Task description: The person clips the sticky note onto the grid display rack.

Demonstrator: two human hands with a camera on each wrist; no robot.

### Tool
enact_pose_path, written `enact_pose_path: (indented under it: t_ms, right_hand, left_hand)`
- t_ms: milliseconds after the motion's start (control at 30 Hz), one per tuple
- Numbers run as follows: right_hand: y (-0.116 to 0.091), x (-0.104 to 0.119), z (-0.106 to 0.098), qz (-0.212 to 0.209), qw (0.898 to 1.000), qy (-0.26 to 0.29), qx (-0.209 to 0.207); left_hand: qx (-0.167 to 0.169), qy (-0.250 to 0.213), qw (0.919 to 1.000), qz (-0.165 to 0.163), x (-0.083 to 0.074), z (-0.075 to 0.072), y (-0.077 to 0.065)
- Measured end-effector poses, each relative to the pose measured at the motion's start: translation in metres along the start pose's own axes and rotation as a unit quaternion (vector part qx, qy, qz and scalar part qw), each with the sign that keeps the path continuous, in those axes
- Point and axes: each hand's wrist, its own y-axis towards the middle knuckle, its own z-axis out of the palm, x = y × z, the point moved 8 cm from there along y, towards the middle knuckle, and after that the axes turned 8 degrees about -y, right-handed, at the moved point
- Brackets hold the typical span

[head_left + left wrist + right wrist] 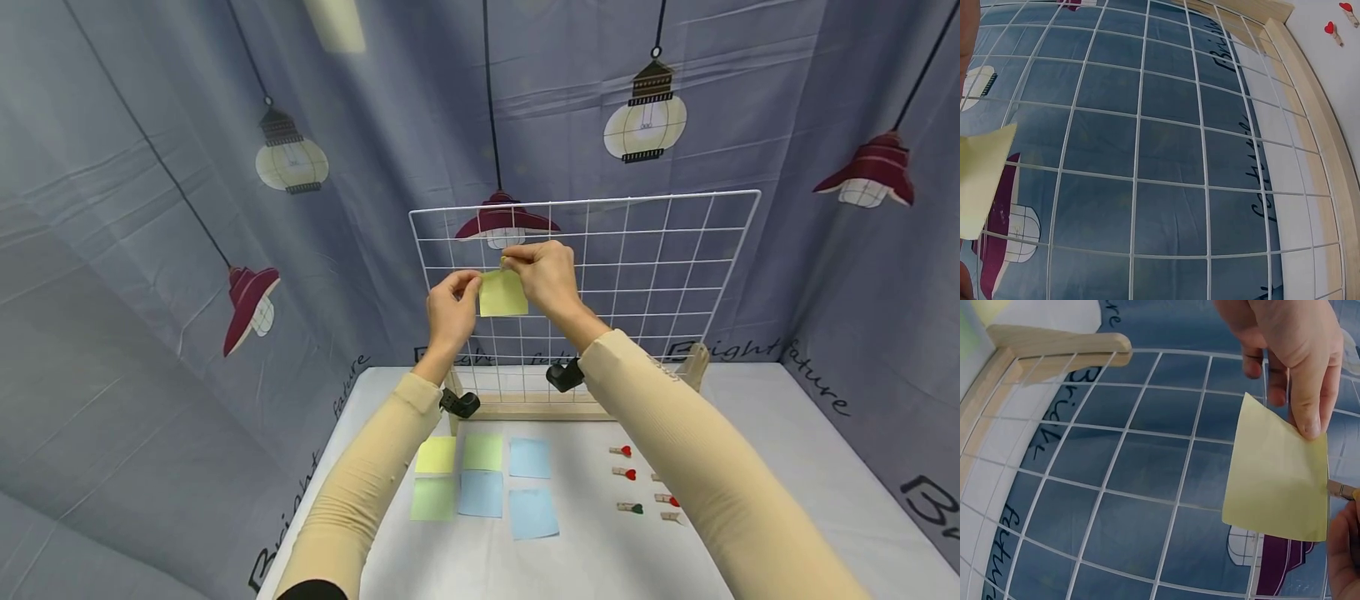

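Observation:
A yellow sticky note hangs in front of the upper left part of a white wire grid panel. My left hand pinches the note's upper left corner between thumb and fingers. With thumb and fingertips, my right hand pinches a small wooden clothespin at the note's top edge. Whether its jaws grip note and wire cannot be seen. In the left wrist view only part of the note shows, at the left border.
The panel stands on a wooden base on a white table. Yellow, green and blue sticky notes lie in two rows at front left. Several clothespins, some with red or green hearts, lie on the right. A printed curtain hangs behind.

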Motion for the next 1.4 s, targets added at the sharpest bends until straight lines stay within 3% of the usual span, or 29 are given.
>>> enact_pose_path:
  t_ms: [733,1100,1400]
  right_hand:
    - [0.004,0.011,0.007,0.011,0.997,-0.065,0.049]
    - [0.002,0.005,0.014,0.051,0.996,-0.020,0.075]
    - [0.000,0.009,0.014,-0.007,0.994,-0.079,0.069]
  left_hand:
    - [-0.017,0.000,0.9998,-0.005,-0.003,0.001,0.005]
    - [-0.013,-0.010,0.9998,-0.012,0.001,0.003,0.004]
    - [-0.007,-0.013,0.9998,-0.010,0.003,0.002,0.003]
